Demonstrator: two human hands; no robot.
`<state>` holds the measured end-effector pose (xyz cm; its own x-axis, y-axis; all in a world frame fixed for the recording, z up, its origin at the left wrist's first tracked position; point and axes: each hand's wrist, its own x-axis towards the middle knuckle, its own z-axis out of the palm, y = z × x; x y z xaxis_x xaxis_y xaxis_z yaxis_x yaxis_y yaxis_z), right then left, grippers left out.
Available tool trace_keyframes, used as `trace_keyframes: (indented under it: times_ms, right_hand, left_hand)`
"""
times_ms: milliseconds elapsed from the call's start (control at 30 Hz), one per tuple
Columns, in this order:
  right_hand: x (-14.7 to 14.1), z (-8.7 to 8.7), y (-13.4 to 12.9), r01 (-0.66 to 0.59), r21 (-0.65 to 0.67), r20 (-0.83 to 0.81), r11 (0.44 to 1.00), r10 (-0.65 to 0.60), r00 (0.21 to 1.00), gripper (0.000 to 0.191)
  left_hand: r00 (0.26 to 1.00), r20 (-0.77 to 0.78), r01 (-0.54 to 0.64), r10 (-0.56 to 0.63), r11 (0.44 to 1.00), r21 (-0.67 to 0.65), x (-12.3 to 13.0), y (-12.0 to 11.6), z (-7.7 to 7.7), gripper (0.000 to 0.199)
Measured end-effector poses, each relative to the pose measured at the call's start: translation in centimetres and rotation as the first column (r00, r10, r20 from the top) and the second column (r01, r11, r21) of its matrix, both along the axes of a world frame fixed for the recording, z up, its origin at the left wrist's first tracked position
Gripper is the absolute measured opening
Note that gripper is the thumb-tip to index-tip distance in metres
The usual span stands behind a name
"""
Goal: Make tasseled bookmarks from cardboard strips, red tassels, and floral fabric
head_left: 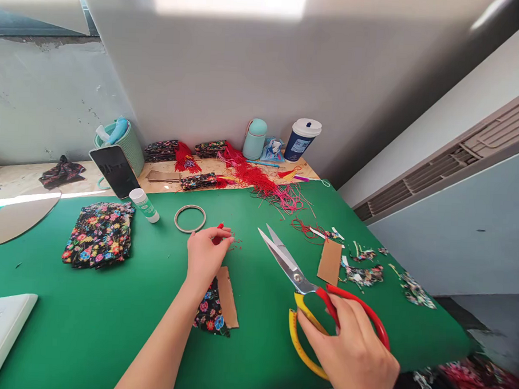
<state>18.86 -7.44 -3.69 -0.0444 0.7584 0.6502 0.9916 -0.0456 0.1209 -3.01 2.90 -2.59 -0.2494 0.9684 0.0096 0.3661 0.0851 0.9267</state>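
My right hand (351, 342) holds large scissors (296, 276) with one red and one yellow handle, their blades slightly apart and pointing to the upper left. Fingers pinched, my left hand (208, 249) grips a small red item (219, 233) above the green mat (151, 304); its exact shape is mostly hidden. Just below that hand lie a floral black fabric piece (211, 313) and a brown cardboard strip (228, 299), partly covered by the wrist. Tiny red bits are scattered beside the fingertips.
A tape ring (190, 207), glue stick (144, 205), phone (114, 171) and floral fabric stack (98, 233) are at left. Red tassels (260, 180), a bottle (255, 140) and cup (302, 140) line the back. Cardboard (329, 262) and fabric scraps (365, 275) lie right.
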Motion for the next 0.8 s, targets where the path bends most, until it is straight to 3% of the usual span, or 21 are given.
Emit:
trace_keyframes:
  times_ms: [200, 367, 500, 633, 733, 800]
  right_hand:
    - [-0.3, -0.3, 0.0, 0.014, -0.018, -0.039, 1.0, -0.015, 0.999, 0.034]
    - [-0.9, 0.0, 0.8, 0.011, -0.059, -0.133, 0.998, -0.019, 0.991, 0.033]
    - [-0.8, 0.1, 3.2, -0.036, -0.127, -0.24, 0.991, 0.005, 0.971, 0.041]
    - [-0.6, 1.1, 7.9, -0.071, -0.287, -0.234, 0.955, 0.002, 0.972, 0.044]
    - [-1.3, 2.4, 12.5, -0.082, -0.53, -0.187, 0.844, -0.022, 0.982, 0.038]
    - [-2.1, 3.0, 15.5, -0.093, -0.612, -0.17, 0.786, -0.016, 0.985, 0.037]
  left_hand:
    - [0.982, -0.19, 0.001, 0.006, 0.999, 0.033, 0.1, -0.3, 0.2, 0.018]
    - [0.975, -0.222, 0.014, -0.007, 0.999, 0.032, 0.2, -0.5, 0.4, 0.009]
    - [0.998, -0.01, 0.069, -0.069, 0.997, 0.046, 0.5, -0.4, 0.4, 0.037]
    - [0.944, 0.299, 0.123, -0.137, 0.99, 0.065, 0.7, -0.5, 0.7, 0.051]
    - [0.889, 0.427, 0.145, -0.168, 0.986, 0.085, 0.5, -0.6, 1.1, 0.054]
    - [0.874, 0.457, 0.142, -0.168, 0.986, 0.091, 0.3, -0.7, 1.2, 0.054]
